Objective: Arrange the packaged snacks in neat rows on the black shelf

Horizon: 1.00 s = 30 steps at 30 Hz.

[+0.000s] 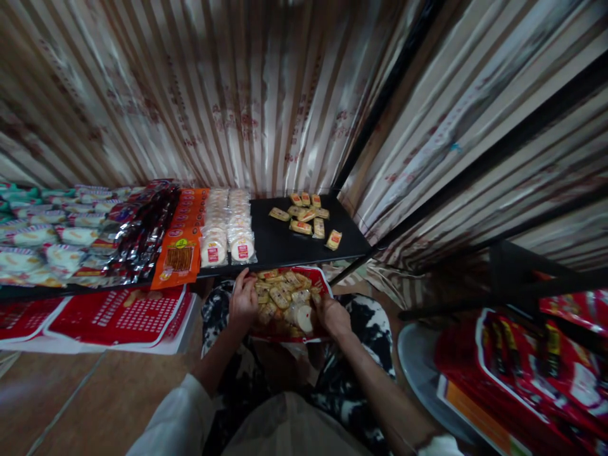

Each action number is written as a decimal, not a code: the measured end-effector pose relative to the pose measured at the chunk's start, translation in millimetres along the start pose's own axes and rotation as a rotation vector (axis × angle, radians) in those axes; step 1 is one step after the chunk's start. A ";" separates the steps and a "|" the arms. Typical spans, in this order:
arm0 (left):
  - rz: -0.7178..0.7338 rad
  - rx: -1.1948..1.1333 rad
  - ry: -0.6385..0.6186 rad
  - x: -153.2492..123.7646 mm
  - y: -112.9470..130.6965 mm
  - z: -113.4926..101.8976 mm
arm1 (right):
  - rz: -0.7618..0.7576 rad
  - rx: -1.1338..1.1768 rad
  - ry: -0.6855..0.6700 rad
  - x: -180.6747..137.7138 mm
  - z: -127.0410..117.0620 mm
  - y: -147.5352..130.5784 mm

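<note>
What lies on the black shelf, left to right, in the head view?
White-and-teal packets → dark glossy packets → orange packets → two rows of round cakes → loose yellow snack packs.

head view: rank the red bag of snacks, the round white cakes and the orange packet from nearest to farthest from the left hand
1. Red bag of snacks: in the left hand, on the lap.
2. Round white cakes: on the shelf just above.
3. Orange packet: shelf edge, further left.

sleeves: white (pushed up) | trousers: black-and-white blotched pattern
</note>
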<state>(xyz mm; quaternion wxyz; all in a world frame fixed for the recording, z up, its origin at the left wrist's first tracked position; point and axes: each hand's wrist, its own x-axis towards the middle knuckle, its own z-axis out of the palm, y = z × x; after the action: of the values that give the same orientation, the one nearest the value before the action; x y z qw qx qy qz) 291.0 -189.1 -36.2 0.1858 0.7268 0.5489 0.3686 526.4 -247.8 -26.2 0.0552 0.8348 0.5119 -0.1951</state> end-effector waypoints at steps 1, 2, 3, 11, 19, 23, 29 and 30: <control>-0.003 -0.016 -0.017 -1.0 1.0 0.9 | -0.022 0.027 0.041 -0.9 -7.0 0.5; -0.010 -0.036 -0.028 -1.2 2.3 1.6 | -0.043 0.070 0.082 -1.3 -13.4 0.1; -0.023 -0.065 -0.037 -1.0 4.0 2.4 | -0.059 0.133 0.120 -1.3 -19.0 -1.5; -0.451 -0.597 -0.216 1.3 17.2 15.2 | -0.249 1.241 -0.081 2.3 -26.9 -57.0; -0.555 -0.702 -0.021 4.0 -6.3 -10.4 | -0.346 1.389 -0.368 -4.6 -31.5 -124.3; -0.522 -0.511 0.149 8.6 -25.8 -31.0 | -0.466 1.165 -0.259 10.5 -22.5 -159.7; -0.384 -0.214 0.332 19.6 -47.3 -38.0 | -0.529 0.892 -0.076 31.3 -4.4 -216.4; -0.336 -0.166 0.325 21.8 -48.8 -37.6 | -0.550 0.865 -0.064 32.7 -3.3 -224.3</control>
<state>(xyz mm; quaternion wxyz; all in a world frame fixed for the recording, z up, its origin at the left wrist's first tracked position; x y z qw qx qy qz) 233.6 -157.7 -37.2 0.2127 0.5390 0.6525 0.4883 343.8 -114.3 -11.5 -0.3328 0.6092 0.5831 -0.4220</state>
